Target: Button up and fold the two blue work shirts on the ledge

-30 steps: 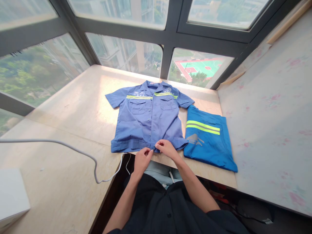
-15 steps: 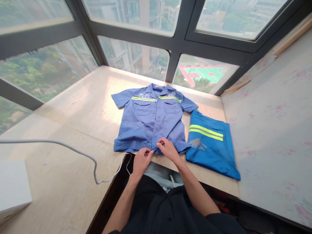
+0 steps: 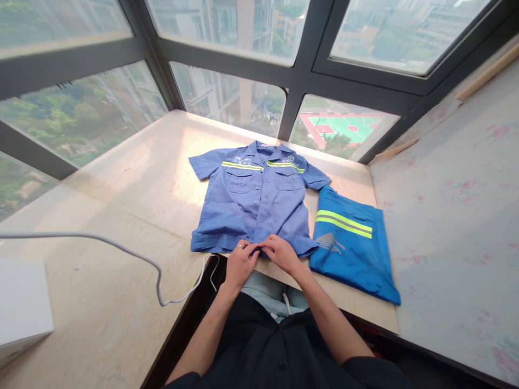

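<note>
A blue short-sleeved work shirt (image 3: 239, 208) lies face up and spread out, its collar toward the window. Yellow reflective stripes cross its chest above two pockets. At the bottom of the front opening, my left hand (image 3: 240, 262) pinches the hem. Close beside it, my right hand (image 3: 281, 254) pinches the same waistband, the fingertips of both hands almost meeting. The hem is lifted slightly between them; whether a button is in the fingers is hidden. To the right lies a folded brighter blue garment (image 3: 352, 259) with a yellow and grey stripe, touching the shirt's lower corner.
The pale sill top (image 3: 133, 216) runs up to dark window frames (image 3: 227, 67). A grey cable (image 3: 121, 251) curves across its left side near a white box (image 3: 24, 302). A flowered wall (image 3: 454, 232) bounds the right. The sill's front edge is just below the shirt.
My hands have come together at the hem, the left moving slightly up and right. The waistband between them is now gripped by both. The view has tilted slightly.
</note>
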### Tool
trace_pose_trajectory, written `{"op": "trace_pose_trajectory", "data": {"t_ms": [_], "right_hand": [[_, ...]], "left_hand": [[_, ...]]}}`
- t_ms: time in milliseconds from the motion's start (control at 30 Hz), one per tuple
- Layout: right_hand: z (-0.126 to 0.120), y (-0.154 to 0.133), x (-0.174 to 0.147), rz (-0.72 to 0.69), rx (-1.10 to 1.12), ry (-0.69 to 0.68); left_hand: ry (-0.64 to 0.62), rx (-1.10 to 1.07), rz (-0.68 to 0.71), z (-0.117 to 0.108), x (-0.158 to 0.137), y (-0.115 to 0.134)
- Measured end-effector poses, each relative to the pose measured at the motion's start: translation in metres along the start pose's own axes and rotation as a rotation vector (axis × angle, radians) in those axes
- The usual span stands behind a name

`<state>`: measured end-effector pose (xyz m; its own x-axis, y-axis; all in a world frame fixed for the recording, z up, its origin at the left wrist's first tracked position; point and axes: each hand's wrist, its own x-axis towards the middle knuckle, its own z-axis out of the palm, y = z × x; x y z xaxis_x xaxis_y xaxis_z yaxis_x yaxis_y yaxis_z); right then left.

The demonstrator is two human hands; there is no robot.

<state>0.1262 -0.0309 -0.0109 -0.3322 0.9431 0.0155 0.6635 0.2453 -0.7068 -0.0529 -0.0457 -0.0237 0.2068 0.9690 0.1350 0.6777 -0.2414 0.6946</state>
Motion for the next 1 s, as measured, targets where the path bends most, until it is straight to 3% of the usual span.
{"op": "trace_pose_trajectory", "data": {"t_ms": [400,600,767,1000], "right_hand": [[-0.003,-0.006,0.006,0.088,-0.326,-0.163],[0.002,-0.011,0.006,0.118,-0.383,-0.138],[0.005,-0.016,0.006,0.036,-0.482,-0.126],[-0.009,-0.011,0.017,-0.110,-0.526,-0.233]], "left_hand": [[-0.008,0.099,-0.036,0.010,-0.002,-0.011],[0.006,0.105,-0.007,0.010,-0.006,-0.015],[0.015,0.116,0.030,0.009,-0.008,-0.017],[-0.002,0.092,0.065,0.007,-0.007,-0.016]]}}
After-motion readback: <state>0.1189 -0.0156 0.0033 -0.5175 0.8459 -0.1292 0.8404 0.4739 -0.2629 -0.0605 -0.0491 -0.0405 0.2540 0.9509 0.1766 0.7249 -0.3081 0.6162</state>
